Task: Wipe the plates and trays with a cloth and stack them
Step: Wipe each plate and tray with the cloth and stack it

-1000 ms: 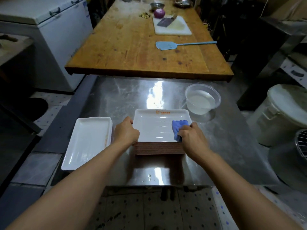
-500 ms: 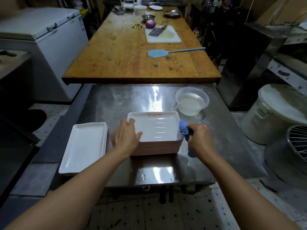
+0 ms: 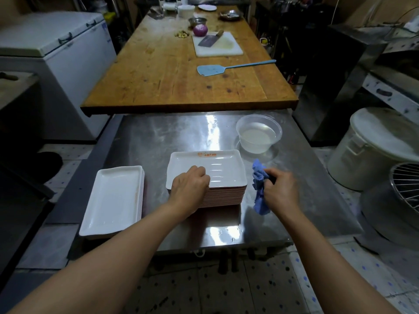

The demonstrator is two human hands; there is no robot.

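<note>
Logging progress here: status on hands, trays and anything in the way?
Left hand on top tray of centre stack. Right hand gripping blue cloth, off the tray. Water bowl behind, clear of stack.

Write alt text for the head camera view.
A person's left hand rests on the top tray of a stack of trays on a steel table, while the right hand holds a blue cloth beside it.

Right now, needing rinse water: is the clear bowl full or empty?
Partly full: the clear bowl holds cloudy liquid well below its rim.
</note>
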